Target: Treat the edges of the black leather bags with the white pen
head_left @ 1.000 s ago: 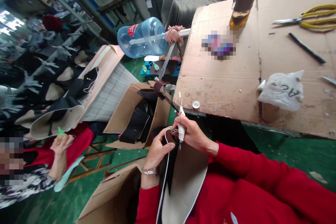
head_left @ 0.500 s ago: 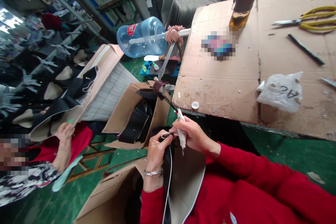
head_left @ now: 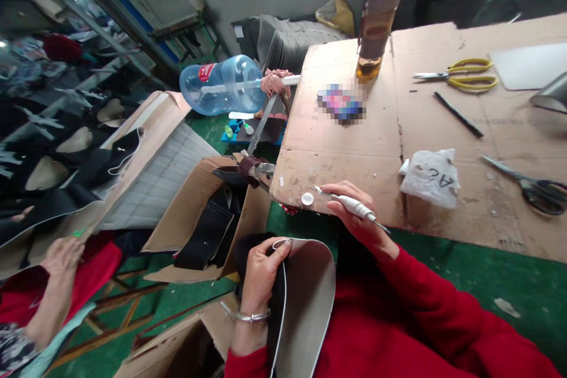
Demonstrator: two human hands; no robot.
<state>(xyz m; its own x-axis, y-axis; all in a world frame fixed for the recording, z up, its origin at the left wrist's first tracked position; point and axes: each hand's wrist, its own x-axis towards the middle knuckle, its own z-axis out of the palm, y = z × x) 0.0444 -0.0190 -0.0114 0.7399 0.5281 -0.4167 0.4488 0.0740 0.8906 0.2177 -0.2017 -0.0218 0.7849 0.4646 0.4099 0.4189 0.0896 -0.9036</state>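
Observation:
My left hand (head_left: pixel 262 269), with a metal bangle at the wrist, pinches the top edge of a curved piece (head_left: pixel 309 289), black on one side and grey on the other. A thin white cord loops at my fingertips and runs down along the piece. My right hand (head_left: pixel 361 218) holds a white pen-like tool (head_left: pixel 354 207) over the front edge of the cardboard-covered table (head_left: pixel 336 159). The tool's thin tip points left, near a small white cap (head_left: pixel 307 198) on the table.
On the table are a bottle (head_left: pixel 376 29), yellow-handled scissors (head_left: pixel 472 75), a black stick (head_left: pixel 458 114), a plastic bag (head_left: pixel 432 177) and black-handled scissors (head_left: pixel 543 194). An open carton (head_left: pixel 177 236) stands left. A person's hand (head_left: pixel 64 255) shows at far left.
My right hand has moved right, away from my left hand, to the table edge with the tool, now tilted sideways. My left hand still holds the piece. The view has shifted, showing more of the table.

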